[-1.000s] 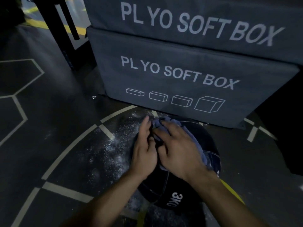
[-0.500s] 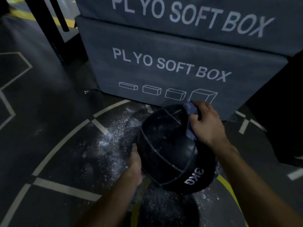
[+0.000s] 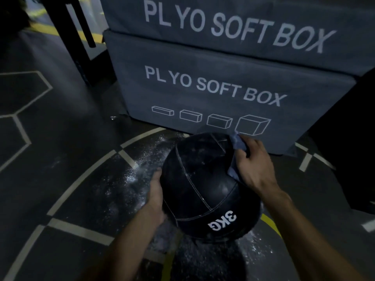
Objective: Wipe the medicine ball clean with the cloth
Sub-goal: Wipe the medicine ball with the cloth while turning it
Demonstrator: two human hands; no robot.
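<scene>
Head view: the right hand (image 3: 256, 165) has its fingers (image 3: 242, 154) curled tight around a bunched blue cloth (image 3: 236, 157), pressing it to the upper right side of the black medicine ball (image 3: 205, 187). The left hand (image 3: 156, 191) lies against the ball's left side, its fingers hidden behind the ball, so their spread cannot be told. The ball, marked 3KG, sits between both hands, just in front of the lower plyo soft box (image 3: 219, 94), above white powder (image 3: 134, 175) on the floor (image 3: 60, 159).

The medicine ball (image 3: 203, 185) is black with pale stitch lines and white "3KG". The cloth (image 3: 236, 147) is blue-grey. The soft boxes (image 3: 223, 78) are dark grey with white letters. White powder (image 3: 140, 169) speckles the dark floor (image 3: 60, 159).
</scene>
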